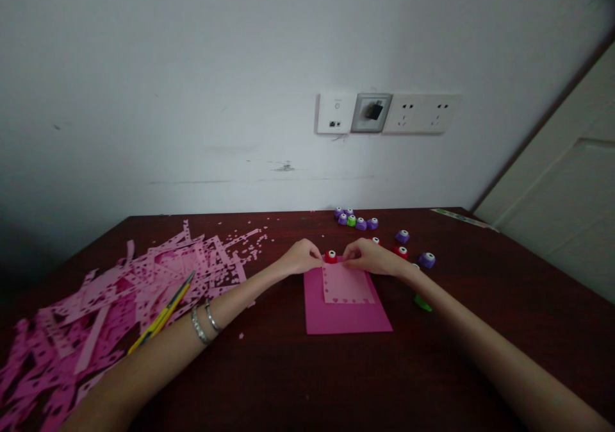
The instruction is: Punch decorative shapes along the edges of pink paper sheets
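A light pink sheet of paper point(348, 284), with small hearts along its left and lower edges, lies over a darker pink sheet point(346, 323). At the top left corner of the light sheet, my left hand point(302, 257) pinches the paper with thumb and finger. My right hand point(369, 256) has its bent fingers closed on the same top edge, farther right. Between the two hands sits a red craft punch point(330, 256), right at the paper's top edge. The fingers partly hide that edge.
Pink paper scraps point(120, 297) and tiny cut-outs cover the table's left side, with a yellow pen-like tool point(163, 313) on them. Several purple punches point(360, 224) stand at the back, others point(426, 259) to the right. A green piece point(423, 302) lies beside my right forearm.
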`<action>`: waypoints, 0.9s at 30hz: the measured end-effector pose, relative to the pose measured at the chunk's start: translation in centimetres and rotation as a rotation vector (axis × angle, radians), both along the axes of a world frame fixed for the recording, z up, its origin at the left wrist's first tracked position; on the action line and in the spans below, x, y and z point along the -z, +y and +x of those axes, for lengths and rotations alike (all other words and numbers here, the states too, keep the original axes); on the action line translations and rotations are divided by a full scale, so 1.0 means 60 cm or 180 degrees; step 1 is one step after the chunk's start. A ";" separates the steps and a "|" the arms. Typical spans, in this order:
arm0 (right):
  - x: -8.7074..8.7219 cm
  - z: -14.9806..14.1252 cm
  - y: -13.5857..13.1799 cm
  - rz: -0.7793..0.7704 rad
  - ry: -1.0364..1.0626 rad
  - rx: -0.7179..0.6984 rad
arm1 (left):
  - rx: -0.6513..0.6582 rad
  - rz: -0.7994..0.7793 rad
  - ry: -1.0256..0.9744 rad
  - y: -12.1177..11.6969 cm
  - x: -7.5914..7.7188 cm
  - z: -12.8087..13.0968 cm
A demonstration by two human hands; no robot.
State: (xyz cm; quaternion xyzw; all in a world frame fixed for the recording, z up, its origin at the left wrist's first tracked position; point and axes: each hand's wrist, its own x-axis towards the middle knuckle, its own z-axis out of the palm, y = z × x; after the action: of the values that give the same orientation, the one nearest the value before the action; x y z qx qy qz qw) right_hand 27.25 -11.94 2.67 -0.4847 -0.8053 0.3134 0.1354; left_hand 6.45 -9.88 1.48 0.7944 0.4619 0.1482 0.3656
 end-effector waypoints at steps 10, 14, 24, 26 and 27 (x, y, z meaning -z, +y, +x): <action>0.005 0.000 0.004 0.0150 -0.0124 0.0212 | -0.0099 0.0099 -0.0025 0.001 0.001 0.002; 0.009 -0.001 0.006 0.0279 -0.0172 0.0317 | -0.0135 0.0170 0.0010 0.002 0.000 0.004; 0.020 -0.003 0.012 0.0421 -0.0120 0.0448 | -0.0202 0.0280 0.0140 0.004 0.002 0.010; 0.021 -0.004 0.013 0.0429 -0.0097 0.0479 | -0.0219 0.0262 0.0131 0.006 0.003 0.009; 0.021 -0.005 0.013 0.0439 -0.0084 0.0483 | -0.0219 0.0261 0.0116 0.007 0.003 0.008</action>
State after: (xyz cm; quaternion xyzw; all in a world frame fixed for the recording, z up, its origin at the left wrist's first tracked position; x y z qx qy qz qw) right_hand 26.97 -11.19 1.39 -0.5379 -0.7877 0.2396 0.1812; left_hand 6.95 -9.46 1.27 0.7950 0.4890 0.1649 0.3189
